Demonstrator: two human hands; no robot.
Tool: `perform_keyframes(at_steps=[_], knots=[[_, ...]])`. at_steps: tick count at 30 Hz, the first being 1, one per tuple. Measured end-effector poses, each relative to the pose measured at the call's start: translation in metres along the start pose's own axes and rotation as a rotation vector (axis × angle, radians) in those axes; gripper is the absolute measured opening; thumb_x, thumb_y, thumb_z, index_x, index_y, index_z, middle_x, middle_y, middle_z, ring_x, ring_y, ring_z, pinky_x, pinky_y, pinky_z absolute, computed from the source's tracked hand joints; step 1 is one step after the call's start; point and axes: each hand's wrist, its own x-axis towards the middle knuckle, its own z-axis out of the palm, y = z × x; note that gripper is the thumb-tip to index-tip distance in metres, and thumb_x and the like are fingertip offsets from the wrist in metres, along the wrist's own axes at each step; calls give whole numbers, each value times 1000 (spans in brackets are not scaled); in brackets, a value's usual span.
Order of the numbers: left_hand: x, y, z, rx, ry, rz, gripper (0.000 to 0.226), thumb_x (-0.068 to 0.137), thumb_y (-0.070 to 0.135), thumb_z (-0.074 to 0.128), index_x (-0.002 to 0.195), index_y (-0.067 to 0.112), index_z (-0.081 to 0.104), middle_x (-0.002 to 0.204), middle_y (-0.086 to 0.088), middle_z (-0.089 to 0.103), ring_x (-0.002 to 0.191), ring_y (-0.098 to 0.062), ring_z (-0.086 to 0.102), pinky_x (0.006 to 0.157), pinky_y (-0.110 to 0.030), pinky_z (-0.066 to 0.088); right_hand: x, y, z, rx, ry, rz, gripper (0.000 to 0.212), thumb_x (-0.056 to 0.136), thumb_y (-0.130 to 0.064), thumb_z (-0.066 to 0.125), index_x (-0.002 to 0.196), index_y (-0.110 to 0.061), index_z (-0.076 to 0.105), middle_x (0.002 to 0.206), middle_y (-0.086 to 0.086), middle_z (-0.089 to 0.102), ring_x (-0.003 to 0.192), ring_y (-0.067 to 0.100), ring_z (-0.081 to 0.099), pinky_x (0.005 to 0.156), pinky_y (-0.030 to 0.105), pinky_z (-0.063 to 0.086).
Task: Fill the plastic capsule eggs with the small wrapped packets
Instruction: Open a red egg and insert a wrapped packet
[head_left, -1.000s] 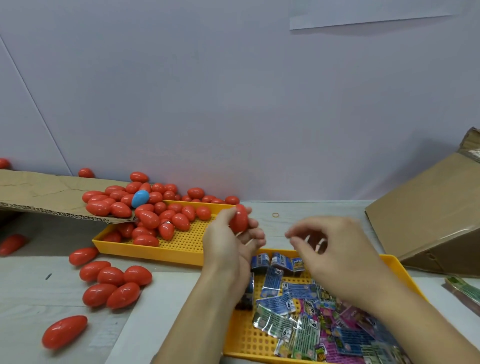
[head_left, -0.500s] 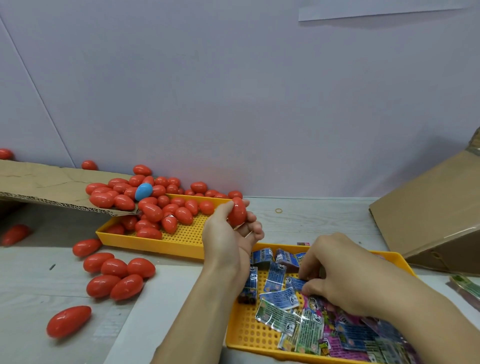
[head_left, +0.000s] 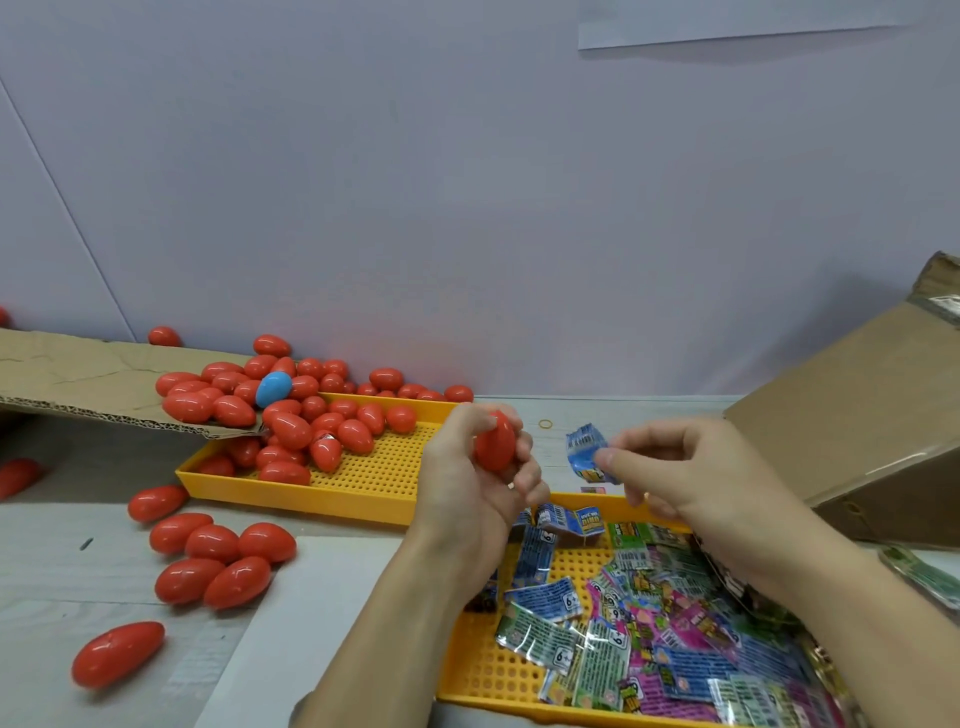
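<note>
Red plastic is showing between the fingers of the left hand (head_left: 470, 478), which is curling round a closed capsule egg (head_left: 495, 441) above the near tray's twelve o'clock edge. At three o'clock from that egg, just apart from it, the right hand (head_left: 691, 483) is pinching a blue wrapped packet (head_left: 587, 452) by its lower corner between thumb and fingertips. The shell is looking hard, smooth and light, so it is probably slippery; gripping it across the widest part, with the seam left free, seems wise for splitting it. The packet is looking thin, crinkly and almost weightless, and likely needs folding to fit. More packets are lying in the yellow tray (head_left: 519, 675) at six o'clock; spare red eggs (head_left: 291, 431) are piling at ten o'clock.
</note>
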Motion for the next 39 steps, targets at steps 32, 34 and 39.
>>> perform_keyframes(at_steps=[32, 34, 39], knots=[[5, -20, -2, 472, 36, 86, 26, 82, 35, 77, 83, 10, 75, 52, 4, 42, 39, -8, 40, 57, -33, 47, 5, 11, 8, 305, 108, 191, 8, 88, -20, 72, 82, -13, 71, 75, -1, 73, 59, 11, 66, 43, 20, 42], [4, -18, -1, 479, 13, 85, 31, 74, 43, 78, 74, 12, 77, 55, 0, 39, 41, -9, 37, 53, -30, 45, 5, 10, 8, 346, 78, 209, 8, 86, -21, 72, 82, -14, 70, 76, 0, 71, 59, 10, 65, 43, 20, 41], [2, -20, -3, 524, -58, 84, 20, 73, 31, 84, 81, 14, 77, 54, 8, 53, 42, -6, 43, 51, -27, 44, 5, 11, 9, 382, 59, 203, 9, 84, -19, 72, 83, -10, 71, 72, 1, 67, 56, 8, 63, 44, 19, 42]])
